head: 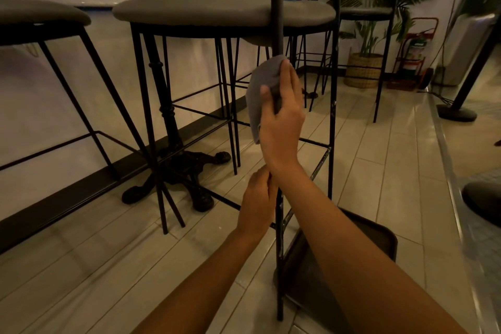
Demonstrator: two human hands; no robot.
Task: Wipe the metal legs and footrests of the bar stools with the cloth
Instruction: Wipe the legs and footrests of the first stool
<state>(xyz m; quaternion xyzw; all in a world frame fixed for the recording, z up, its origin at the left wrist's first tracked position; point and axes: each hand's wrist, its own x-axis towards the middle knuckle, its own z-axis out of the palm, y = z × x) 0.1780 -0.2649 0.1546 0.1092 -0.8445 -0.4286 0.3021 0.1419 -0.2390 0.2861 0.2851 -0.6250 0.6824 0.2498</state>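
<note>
Right hand [283,122] grip pinches the cloth [261,81] round the near stool leg [279,252], high up just under the seat [217,12]; left hand [256,198] grip curls round the same leg lower down. Best keep the cloth wrapped tight and slide down evenly, left steadying.

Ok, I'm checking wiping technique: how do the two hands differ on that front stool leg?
The right hand sits higher than the left hand. The right hand holds the grey cloth around the leg; the left hand grips the leg bare. Both are on the same black leg.
</note>
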